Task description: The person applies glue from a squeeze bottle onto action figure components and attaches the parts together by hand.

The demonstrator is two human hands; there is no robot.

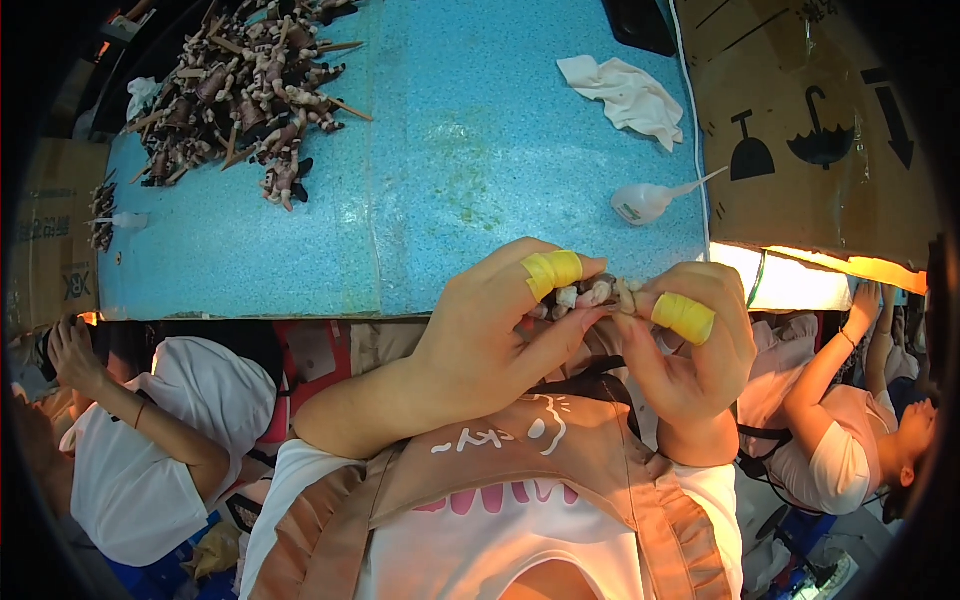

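Just over the near edge of the blue table, my left hand (pixel 500 325) and my right hand (pixel 697 335) are close together. Both pinch a small figurine (pixel 597 292) in pale and dark brown colours, much of it covered by my fingers. Yellow tape wraps an index finger on each hand. Beyond, at the far left of the table, lies a big heap of similar figurines (pixel 235 90) with thin brown sticks among them. One end of the heap reaches toward the table's middle.
The blue table (pixel 480 130) holds a crumpled white cloth (pixel 630 98) and a squeeze bottle with a thin spout (pixel 645 203) at right. Another such bottle (pixel 128 220) lies at far left. Cardboard boxes (pixel 820 130) flank the table. A person (pixel 175 440) sits left, another (pixel 840 430) right.
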